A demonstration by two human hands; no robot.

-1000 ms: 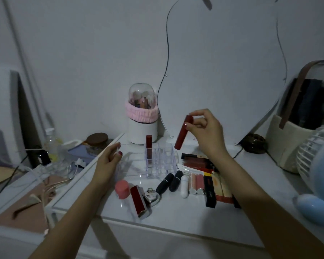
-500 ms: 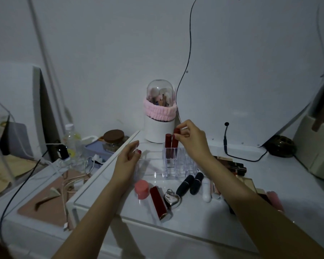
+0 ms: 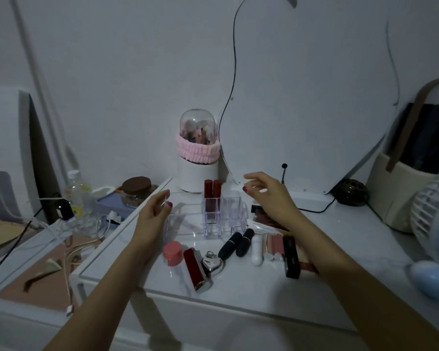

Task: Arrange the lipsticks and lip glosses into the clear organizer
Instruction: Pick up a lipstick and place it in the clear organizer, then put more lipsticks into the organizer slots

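- Organizer point(image 3: 223, 214), clear, stood upright on the white table point(image 3: 238, 282), in front of a domed brush holder point(image 3: 197, 153) wrapped in a pink band.
- Two dark red tubes point(image 3: 212, 192) stood side by side in the organizer's rear left slots, caps above the rim; the other slots looked see-through.
- Left hand point(image 3: 153, 214) rested against the organizer's left side, fingers loosely curved near the clear wall; whether it gripped the wall could not be told.
- Right hand point(image 3: 266, 193) hovered just right of the organizer, fingers relaxed and spread, holding nothing.
- Loose items lay in a row in front of the organizer: a pink cap point(image 3: 172, 253), a red lipstick point(image 3: 195, 269) lying flat, a silver heart point(image 3: 211, 263), two black lipsticks point(image 3: 236, 244) touching side by side, a white tube point(image 3: 257, 249), pink glosses point(image 3: 274, 245) and a black tube point(image 3: 291, 257).
- More dark tubes point(image 3: 262, 216) lay beneath the right hand and forearm, partly hidden.
- Mirror point(image 3: 314, 97) leaned on the wall behind; a basket point(image 3: 395, 198) and a fan point(image 3: 433, 214) stood at the right edge.
- Bottle point(image 3: 76, 191), jar point(image 3: 137, 191) and cables point(image 3: 48, 221) lay on the lower surface to the left.
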